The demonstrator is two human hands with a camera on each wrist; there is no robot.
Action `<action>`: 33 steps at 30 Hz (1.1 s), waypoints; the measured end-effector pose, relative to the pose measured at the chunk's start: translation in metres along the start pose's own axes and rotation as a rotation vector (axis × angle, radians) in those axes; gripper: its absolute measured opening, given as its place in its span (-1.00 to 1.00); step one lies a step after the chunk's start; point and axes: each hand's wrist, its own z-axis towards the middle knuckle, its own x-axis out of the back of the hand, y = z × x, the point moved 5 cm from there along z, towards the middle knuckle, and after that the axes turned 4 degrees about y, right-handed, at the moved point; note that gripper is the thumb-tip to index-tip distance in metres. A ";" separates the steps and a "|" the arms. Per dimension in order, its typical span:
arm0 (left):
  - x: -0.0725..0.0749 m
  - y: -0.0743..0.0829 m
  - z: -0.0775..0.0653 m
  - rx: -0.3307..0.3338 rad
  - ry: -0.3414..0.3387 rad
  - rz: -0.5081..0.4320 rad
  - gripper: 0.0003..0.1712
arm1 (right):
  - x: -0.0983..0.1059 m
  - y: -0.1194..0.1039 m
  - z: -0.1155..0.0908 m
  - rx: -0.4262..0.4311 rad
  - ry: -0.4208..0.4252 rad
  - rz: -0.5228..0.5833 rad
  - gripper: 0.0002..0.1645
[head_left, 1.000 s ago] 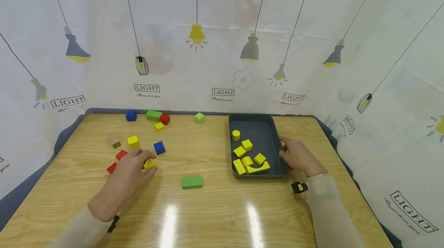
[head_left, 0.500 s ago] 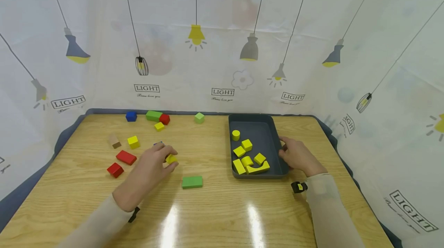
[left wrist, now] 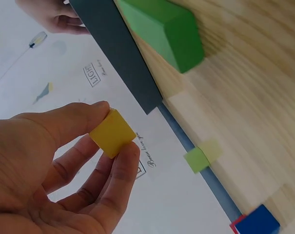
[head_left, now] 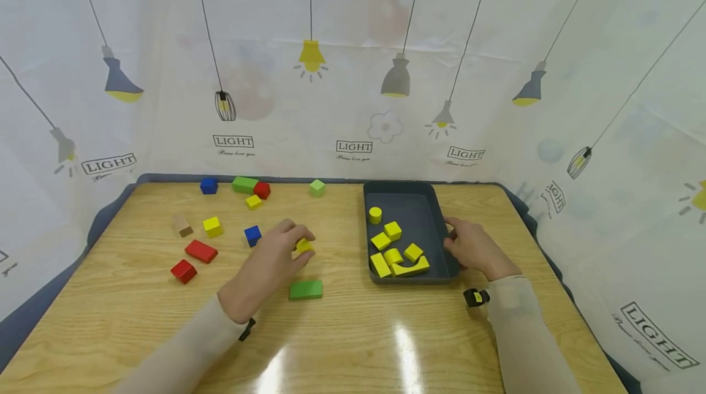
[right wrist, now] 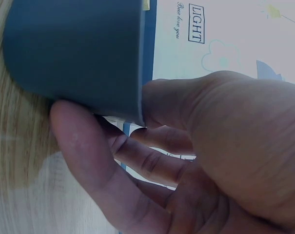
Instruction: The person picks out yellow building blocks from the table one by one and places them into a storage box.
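Note:
Between its thumb and fingers, my left hand (head_left: pixel 270 265) pinches a small yellow block (left wrist: pixel 112 133), held above the table. The green rectangular block (head_left: pixel 306 290) lies just below that hand in the head view, and a blue cube (head_left: pixel 252 236) lies to its left. My right hand (head_left: pixel 477 249) grips the right wall of a dark grey tray (head_left: pixel 410 195), with the thumb at the rim and the index finger against the outer side in the right wrist view. Several yellow blocks (head_left: pixel 393 230) of different shapes lie in the tray, mostly toward its near end.
On the left of the table (head_left: pixel 138 296) lie a red rectangular block (head_left: pixel 201 251), a red block (head_left: pixel 184 271), a yellow cube (head_left: pixel 212 227) and a brown block (head_left: pixel 182 225). Farther back are a blue block (head_left: pixel 209 185), a green block (head_left: pixel 244 184) and a light green cube (head_left: pixel 317 187).
My left hand has moved right across the table with the yellow block, from beside the red blocks toward the tray. The right hand and the tray have stayed in place.

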 end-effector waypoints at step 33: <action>-0.076 0.107 0.089 -0.179 -0.138 0.006 -0.73 | -0.001 0.000 0.001 -0.018 -0.015 0.023 -0.28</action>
